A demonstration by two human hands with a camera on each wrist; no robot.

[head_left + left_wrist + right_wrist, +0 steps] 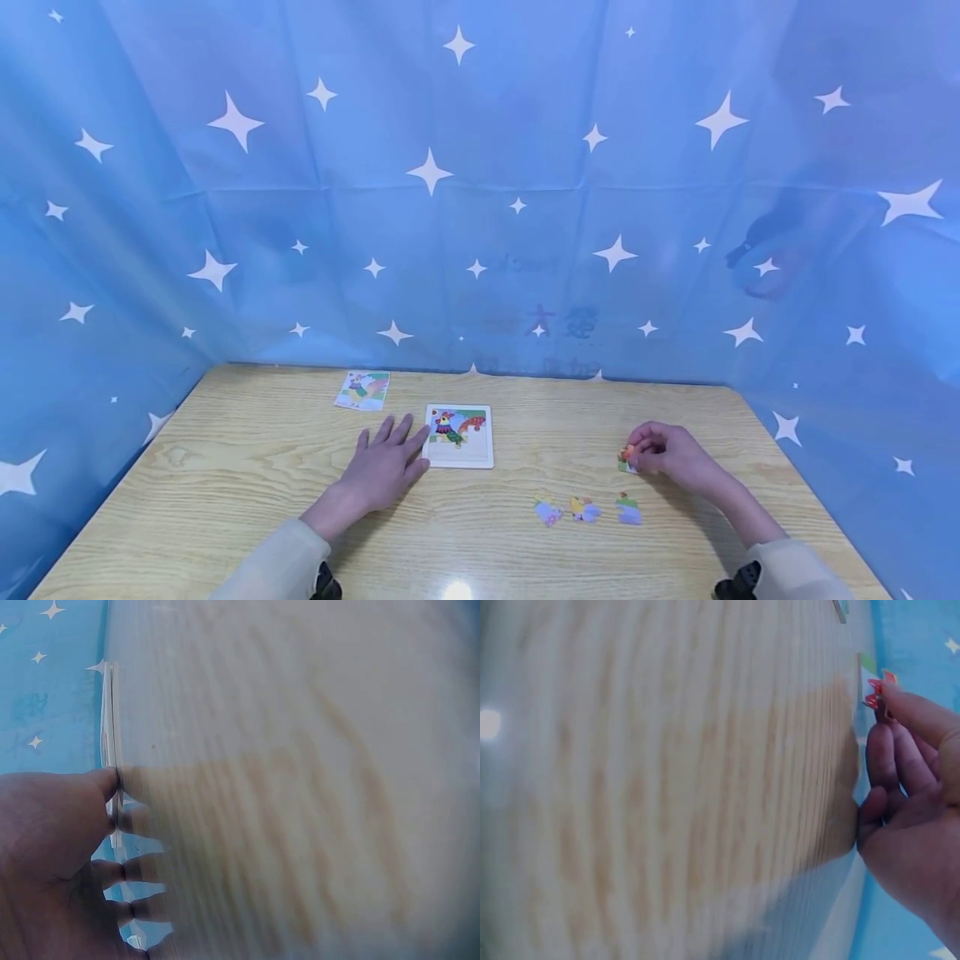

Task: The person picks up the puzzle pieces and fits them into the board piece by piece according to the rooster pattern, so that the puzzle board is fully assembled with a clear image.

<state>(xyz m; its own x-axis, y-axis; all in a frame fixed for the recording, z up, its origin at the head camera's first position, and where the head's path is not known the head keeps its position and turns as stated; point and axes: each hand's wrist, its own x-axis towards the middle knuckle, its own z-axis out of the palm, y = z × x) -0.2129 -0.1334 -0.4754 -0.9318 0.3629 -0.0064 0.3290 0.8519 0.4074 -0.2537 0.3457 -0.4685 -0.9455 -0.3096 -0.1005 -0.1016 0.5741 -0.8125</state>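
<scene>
A white-framed jigsaw puzzle board (459, 454) lies on the table, its upper part filled with a colourful rooster. Flat at the board's left edge rests my left hand (382, 471), fingers spread and fingertips at the frame; the left wrist view shows the thumb (106, 780) beside the board's thin edge (111, 727). Over to the right, my right hand (667, 450) pinches a small red and orange puzzle piece (873, 694) between thumb and fingers. A green-edged piece (625, 467) shows under those fingertips in the head view.
Three loose puzzle pieces lie in a row nearer the front: a purple and green one (548, 511), a yellow one (583, 509) and a green and lilac one (628, 509). A rooster picture card (363, 391) sits at the back left. Behind the table hangs a blue starry curtain (517, 275).
</scene>
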